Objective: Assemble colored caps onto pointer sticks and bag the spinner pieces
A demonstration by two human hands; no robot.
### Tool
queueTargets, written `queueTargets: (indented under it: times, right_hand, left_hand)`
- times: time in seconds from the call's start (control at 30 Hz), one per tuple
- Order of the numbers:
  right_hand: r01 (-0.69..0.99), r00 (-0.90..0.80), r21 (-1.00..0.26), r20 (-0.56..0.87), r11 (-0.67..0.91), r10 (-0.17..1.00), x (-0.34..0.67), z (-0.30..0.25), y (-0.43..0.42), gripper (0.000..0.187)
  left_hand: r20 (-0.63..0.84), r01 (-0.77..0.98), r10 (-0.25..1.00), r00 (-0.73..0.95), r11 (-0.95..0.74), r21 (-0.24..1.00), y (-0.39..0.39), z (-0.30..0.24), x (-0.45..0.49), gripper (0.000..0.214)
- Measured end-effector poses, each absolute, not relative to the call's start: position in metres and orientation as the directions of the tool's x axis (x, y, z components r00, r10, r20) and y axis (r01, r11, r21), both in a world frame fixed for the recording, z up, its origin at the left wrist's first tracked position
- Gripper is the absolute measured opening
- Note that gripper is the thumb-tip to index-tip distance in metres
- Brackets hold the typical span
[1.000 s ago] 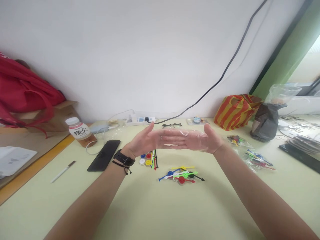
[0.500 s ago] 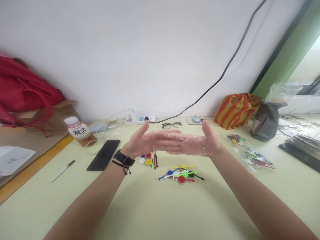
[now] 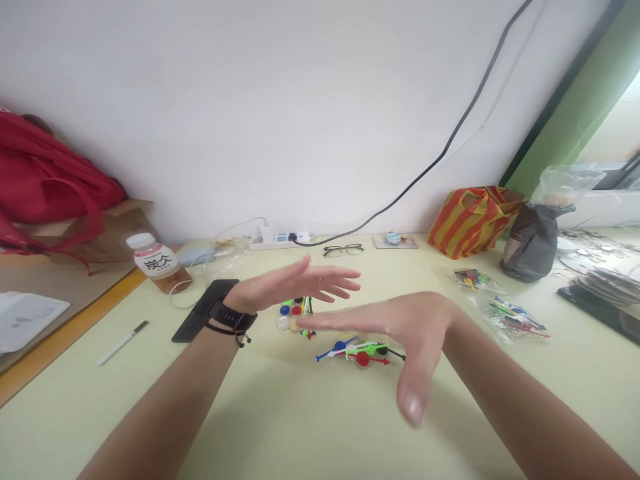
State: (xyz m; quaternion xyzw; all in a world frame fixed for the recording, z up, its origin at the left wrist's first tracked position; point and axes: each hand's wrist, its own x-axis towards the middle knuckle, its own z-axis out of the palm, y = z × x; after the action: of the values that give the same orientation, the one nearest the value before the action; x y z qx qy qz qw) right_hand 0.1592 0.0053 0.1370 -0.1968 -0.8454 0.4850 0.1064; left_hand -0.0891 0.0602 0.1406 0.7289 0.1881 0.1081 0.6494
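Note:
My left hand [image 3: 295, 281], with a black watch and a cord bracelet at the wrist, is raised above the table with its fingers spread and nothing in them. Nearer to me, my right hand [image 3: 400, 327] reaches leftward, fingers stretched out and thumb pointing down; it holds nothing that I can see. Below the hands lies a small pile of plastic arrow spinners [image 3: 363, 359] in blue, white, green, red and black. Beyond the right fingertips, round plastic pieces [image 3: 285, 311] and a bunch of coloured arrows [image 3: 307, 307] are partly covered by the hands.
At left are a black phone [image 3: 193, 320], a pen [image 3: 123, 343] and a drink bottle [image 3: 159, 262]. Glasses [image 3: 343, 250] and a power strip [image 3: 280, 239] lie by the wall. Bagged spinners [image 3: 517, 317], a striped bag [image 3: 475, 220] and a grey bag [image 3: 530, 243] stand at right.
My hands have parted from their overlapped, flat-to-flat pose. The right came down toward me and turned its thumb downward; the left moved slightly left. The clear film around the fingers no longer shows.

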Motion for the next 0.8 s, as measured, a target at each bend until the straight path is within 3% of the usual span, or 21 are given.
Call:
queueTargets:
  times: [0.17,0.37,0.5,0.63,0.8]
  right_hand:
    - [0.286,-0.913,-0.826,-0.082,0.485,0.399,0.144,0.140,-0.012,0.109]
    - [0.231,-0.941,-0.797,-0.036,0.559,0.337,0.139,0.150,-0.014,0.075]
    - [0.269,-0.906,-0.785,-0.009,0.559,0.424,0.151,0.152,-0.013,0.075]
    - [0.287,-0.874,-0.743,0.054,0.604,0.482,0.167,0.150,-0.006,0.075]
    - [0.424,-0.722,-0.644,0.185,0.637,0.667,0.172,0.149,0.004,0.029]
  left_hand:
    - [-0.210,0.286,0.260,0.943,-0.304,0.909,0.046,0.150,-0.083,0.077]
    - [-0.154,0.217,0.180,0.972,-0.417,0.883,0.033,0.153,-0.068,0.081]
    - [-0.149,0.222,0.194,0.970,-0.443,0.869,0.039,0.148,-0.070,0.072]
    - [-0.139,0.263,0.294,0.946,-0.439,0.859,0.053,0.138,-0.080,0.060]
    - [-0.076,0.289,0.446,0.892,-0.432,0.854,0.075,0.124,-0.096,0.053]
